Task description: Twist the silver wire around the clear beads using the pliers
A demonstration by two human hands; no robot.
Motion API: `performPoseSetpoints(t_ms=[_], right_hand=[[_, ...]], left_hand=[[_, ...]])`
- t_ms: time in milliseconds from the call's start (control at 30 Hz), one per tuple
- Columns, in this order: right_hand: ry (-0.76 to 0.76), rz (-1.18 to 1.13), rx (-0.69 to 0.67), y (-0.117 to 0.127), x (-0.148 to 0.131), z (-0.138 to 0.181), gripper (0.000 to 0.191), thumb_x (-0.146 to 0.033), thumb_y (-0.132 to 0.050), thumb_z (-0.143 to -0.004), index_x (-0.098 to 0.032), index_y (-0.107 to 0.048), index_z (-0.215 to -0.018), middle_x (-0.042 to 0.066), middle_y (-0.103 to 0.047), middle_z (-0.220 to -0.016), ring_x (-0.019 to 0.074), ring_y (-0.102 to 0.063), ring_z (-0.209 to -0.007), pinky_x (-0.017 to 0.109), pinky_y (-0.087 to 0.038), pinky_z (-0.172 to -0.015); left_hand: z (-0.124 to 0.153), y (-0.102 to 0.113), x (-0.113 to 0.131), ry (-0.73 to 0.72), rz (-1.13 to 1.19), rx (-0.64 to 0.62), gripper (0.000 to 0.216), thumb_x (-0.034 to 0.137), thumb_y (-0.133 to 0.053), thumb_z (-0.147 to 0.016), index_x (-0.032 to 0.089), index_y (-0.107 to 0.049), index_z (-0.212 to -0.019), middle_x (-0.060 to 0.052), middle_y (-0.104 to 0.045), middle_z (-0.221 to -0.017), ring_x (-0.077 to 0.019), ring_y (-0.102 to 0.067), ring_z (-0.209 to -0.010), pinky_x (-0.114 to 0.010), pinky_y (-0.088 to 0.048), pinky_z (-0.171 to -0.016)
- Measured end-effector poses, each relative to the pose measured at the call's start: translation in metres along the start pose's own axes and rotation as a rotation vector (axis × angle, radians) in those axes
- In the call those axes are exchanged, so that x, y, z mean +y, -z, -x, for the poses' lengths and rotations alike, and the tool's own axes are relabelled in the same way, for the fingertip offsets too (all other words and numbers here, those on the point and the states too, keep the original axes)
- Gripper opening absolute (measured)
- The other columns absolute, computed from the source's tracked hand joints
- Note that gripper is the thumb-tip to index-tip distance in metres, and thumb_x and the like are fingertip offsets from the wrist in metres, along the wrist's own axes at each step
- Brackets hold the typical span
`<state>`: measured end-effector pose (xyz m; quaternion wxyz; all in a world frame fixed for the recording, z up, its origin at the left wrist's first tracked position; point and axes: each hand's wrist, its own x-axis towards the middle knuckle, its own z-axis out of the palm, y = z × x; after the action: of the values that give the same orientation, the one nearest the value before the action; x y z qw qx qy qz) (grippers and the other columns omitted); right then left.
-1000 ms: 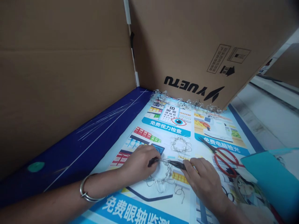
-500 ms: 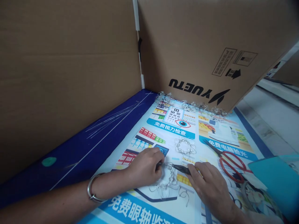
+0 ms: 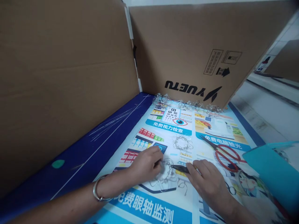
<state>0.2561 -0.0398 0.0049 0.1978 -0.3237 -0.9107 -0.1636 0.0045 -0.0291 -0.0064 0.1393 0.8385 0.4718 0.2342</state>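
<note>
My left hand is closed, its fingertips pinching the upper left edge of a beaded wire ring with looped petals. The exact spot it grips is hidden behind the fingers. In my right hand is a pair of needle-nose pliers, whose dark tips point left and meet the ring's right upper side. A second wire ring of similar shape lies flat just beyond. A short curled piece of wire rests below the pliers.
Red-handled scissors lie to the right, near a turquoise sheet. Many wire pieces line the foot of the cardboard wall. Thin straight wires lie on the blue strip at left, beside a green spot.
The camera view has shifted slightly. The plier tips have moved a little left, closer to the left fingers and onto the ring's wire. Both hands keep their hold.
</note>
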Motion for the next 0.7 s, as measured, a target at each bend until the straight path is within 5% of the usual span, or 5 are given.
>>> performPoseSetpoints(t_ms=[700], right_hand=[[-0.040, -0.033, 0.010, -0.0034, 0.0022, -0.0027, 0.018, -0.017, -0.051, -0.084, -0.013, -0.057, -0.101, 0.009, -0.058, -0.086, 0.0202, -0.050, -0.080, 0.034, -0.038, -0.070]], left_hand=[[0.0018, -0.0004, -0.0008, -0.002, -0.113, 0.003, 0.019, 0.003, -0.046, -0.065, 0.017, -0.051, -0.077, -0.003, -0.053, -0.076, -0.0187, -0.049, -0.075, -0.029, -0.039, -0.067]])
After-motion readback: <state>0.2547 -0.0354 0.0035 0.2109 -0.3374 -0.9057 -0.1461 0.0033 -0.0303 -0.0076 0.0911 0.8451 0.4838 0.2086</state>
